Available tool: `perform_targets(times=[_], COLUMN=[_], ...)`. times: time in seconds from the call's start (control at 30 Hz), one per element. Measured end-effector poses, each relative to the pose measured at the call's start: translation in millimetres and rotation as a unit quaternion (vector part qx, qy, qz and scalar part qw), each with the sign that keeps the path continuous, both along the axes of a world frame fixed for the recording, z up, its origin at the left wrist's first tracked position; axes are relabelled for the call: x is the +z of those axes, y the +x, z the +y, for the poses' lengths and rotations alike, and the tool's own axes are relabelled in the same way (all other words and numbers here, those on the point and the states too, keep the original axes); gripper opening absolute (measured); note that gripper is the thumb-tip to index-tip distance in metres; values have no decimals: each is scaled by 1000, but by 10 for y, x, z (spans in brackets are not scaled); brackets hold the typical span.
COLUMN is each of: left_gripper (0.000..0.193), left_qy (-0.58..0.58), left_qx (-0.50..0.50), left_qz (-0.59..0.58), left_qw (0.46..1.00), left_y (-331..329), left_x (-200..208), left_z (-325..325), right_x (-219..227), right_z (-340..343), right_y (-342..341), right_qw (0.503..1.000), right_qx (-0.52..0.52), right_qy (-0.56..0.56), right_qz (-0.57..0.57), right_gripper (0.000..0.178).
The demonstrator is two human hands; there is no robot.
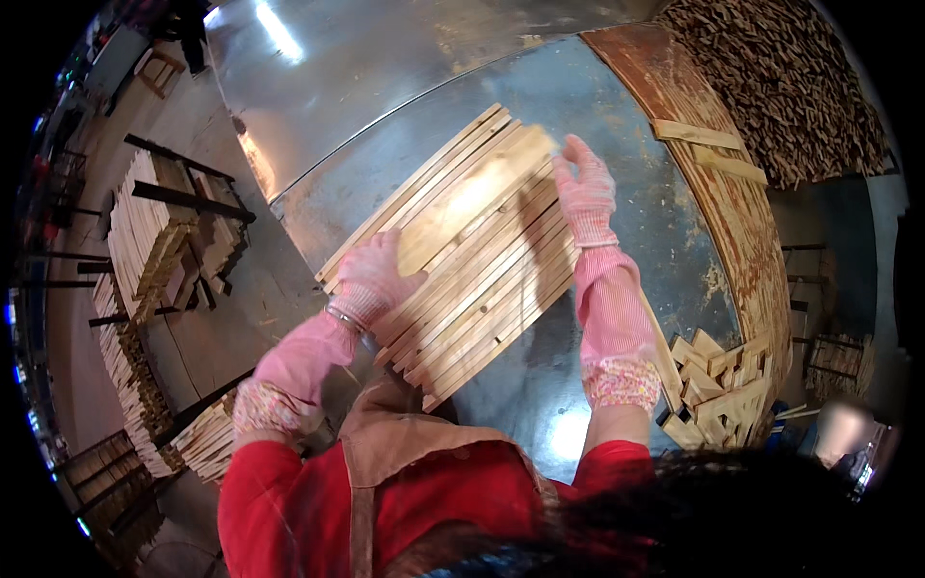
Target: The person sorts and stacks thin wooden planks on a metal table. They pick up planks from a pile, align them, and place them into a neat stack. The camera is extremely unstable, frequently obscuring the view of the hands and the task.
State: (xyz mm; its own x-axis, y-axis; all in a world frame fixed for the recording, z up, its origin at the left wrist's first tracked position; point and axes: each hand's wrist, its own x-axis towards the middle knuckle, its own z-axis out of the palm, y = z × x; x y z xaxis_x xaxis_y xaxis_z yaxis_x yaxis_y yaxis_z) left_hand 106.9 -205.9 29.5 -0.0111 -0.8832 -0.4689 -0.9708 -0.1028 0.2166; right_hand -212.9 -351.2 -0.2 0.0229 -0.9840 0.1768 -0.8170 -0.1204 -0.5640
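Off the left edge of the metal table [395, 135], a stack of pale wooden strips [145, 236] sits on a dark rack. The gloved left hand [371, 275] is at the near-left end of a wide, pale board [482, 197], thumb apart from the other fingers; whether they close beneath the wood cannot be told. The board slants across a row of narrow slats [501, 289], which lies by the table's left edge, near the person's body. Keeping the board parallel to the slats should spare their alignment, and a light touch should avoid dragging neighbours askew. Their near ends look stepped, so evening them with a flat palm would probably help. The gloved right hand [586, 197] is at the board's far-right end, fingers extended and loosely parted; contact there is blurred. Matching its height to the left's should keep the board level. Toward the table's right edge, short offcuts [718, 385] lie in a heap beside a curved, worn wooden panel [713, 222], best left well clear of the elbow.
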Motion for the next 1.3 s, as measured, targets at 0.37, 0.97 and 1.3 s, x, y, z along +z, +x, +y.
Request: perform_targets(times=[0.37, 0.97, 1.3], left_gripper=[88, 73, 75], left_qy=[-303, -130, -182], left_qx=[-200, -45, -45], left_qz=[134, 61, 153], left_qw=[922, 989, 970], left_y=[-63, 721, 671], left_x=[-1146, -691, -572], left_z=[1016, 350, 563], right_x=[-712, -1047, -1021], right_z=[-209, 2418, 2980], right_y=[-533, -618, 1589], right_qw=[958, 923, 877], right_qx=[-59, -194, -74], right_qy=[241, 233, 339], right_qz=[140, -238, -334], right_gripper=[63, 78, 89])
